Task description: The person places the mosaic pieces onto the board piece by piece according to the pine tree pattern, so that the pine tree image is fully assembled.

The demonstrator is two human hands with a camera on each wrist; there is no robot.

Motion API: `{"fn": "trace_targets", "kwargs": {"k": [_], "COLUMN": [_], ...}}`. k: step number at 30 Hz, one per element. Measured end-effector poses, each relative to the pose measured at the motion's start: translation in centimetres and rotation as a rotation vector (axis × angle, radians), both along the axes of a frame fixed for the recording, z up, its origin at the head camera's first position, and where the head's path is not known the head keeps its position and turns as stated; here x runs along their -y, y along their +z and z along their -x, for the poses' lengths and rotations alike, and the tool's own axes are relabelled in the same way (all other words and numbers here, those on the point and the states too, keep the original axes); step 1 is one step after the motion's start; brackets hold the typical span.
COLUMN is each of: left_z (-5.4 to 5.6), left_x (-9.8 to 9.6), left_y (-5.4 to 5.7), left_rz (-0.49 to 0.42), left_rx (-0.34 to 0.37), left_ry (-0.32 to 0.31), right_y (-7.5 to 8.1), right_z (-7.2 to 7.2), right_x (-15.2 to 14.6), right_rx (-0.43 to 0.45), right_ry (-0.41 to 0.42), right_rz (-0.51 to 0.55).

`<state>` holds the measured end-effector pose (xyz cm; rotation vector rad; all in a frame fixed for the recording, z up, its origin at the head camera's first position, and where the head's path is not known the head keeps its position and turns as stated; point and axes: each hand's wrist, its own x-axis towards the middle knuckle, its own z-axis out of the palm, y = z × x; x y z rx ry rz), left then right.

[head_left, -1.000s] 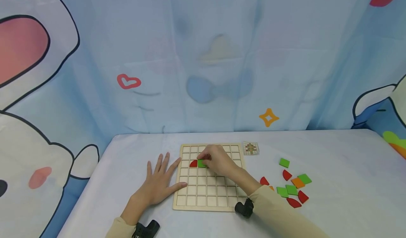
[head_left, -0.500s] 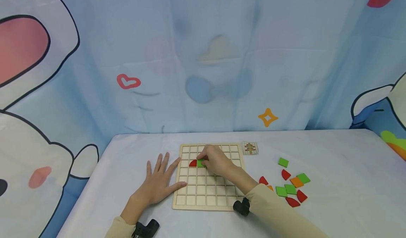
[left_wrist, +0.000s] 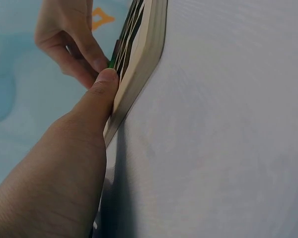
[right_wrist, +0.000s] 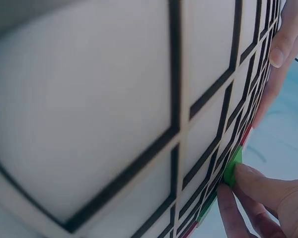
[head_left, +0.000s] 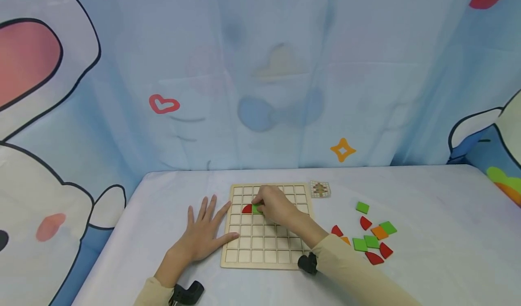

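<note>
A wooden grid board (head_left: 244, 265) lies on the table. My right hand (head_left: 278, 206) pinches a green square tile (right_wrist: 232, 169) between thumb and finger, at a cell in the board's upper left part. Just left of that tile sits a red quarter-round piece (head_left: 247, 209). The right wrist view also shows another green piece (right_wrist: 206, 206) and a red piece (right_wrist: 189, 230) in the grid, which the hand hides from the head view. With fingers spread, my left hand (head_left: 205, 238) rests at the board's left side, its thumb touching the edge.
Loose green tiles (head_left: 371, 241), orange tiles (head_left: 379, 232) and red rounded pieces (head_left: 386, 250) lie scattered on the table right of the board. By its top right corner is a small pattern card (head_left: 320, 189). A printed curtain (head_left: 277, 93) hangs behind the table.
</note>
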<state>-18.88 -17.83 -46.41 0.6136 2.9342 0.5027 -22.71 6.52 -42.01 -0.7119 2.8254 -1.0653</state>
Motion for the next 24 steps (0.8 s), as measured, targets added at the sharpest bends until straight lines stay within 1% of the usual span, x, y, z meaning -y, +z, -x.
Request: {"fn": "trace_targets", "kwargs": {"k": [4, 8, 11, 14, 16, 20, 23, 24], "left_z": [0.0, 0.0, 0.0, -0.2, -0.4, -0.6, -0.4, -0.3], "left_x": [0.0, 0.0, 0.0, 0.0, 0.0, 0.0, 0.0, -0.1], "left_y": [0.2, 0.4, 0.4, 0.4, 0.3, 0.1, 0.0, 0.0], "left_rz": [-0.004, -0.007, -0.006, -0.004, -0.004, -0.008, -0.013, -0.014], "left_rx": [0.006, 0.007, -0.001, -0.004, -0.003, -0.011, -0.016, -0.017], "left_ry": [-0.005, -0.008, 0.0, 0.004, 0.006, 0.006, -0.002, -0.004], "right_y": [0.3, 0.4, 0.2, -0.1, -0.2, 0.2, 0.6, 0.7], "right_z": [-0.1, -0.1, 0.0, -0.1, -0.3, -0.5, -0.7, -0.8], "right_x": [0.2, 0.4, 0.4, 0.2, -0.2, -1.8, -4.3, -5.3], "right_rx": [0.014, 0.009, -0.025, -0.057, -0.063, -0.006, -0.003, -0.02], "right_ry": [-0.018, -0.027, -0.005, 0.038, 0.076, 0.145, 0.15, 0.146], "right_rz": [-0.016, -0.033, -0.049, -0.058, -0.063, -0.005, 0.067, 0.08]}}
